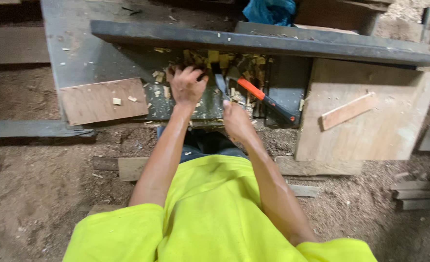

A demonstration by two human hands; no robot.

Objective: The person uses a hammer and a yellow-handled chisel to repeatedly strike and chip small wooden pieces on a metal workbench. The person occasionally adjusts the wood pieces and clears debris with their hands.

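Yellow shirt (215, 213) right under camera, biggest thing here. Dark desk (79, 43) next, long plank (273, 43) across it, plywood sheet (370, 121) at right. Left hand (185, 85) fingers curled, pressing down into wood chips (234, 60). Right hand (235, 120) fingers closed round chisel (220, 82), blade up among chips. Orange-handled tool (266, 99) lies just right of chisel.

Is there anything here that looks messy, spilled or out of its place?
Yes. Pale wood chips lie scattered over the dark bench, thickest around the left hand and right hand. A tool with an orange and black handle lies slanted among them, and a thin wood strip sits crooked on a board.
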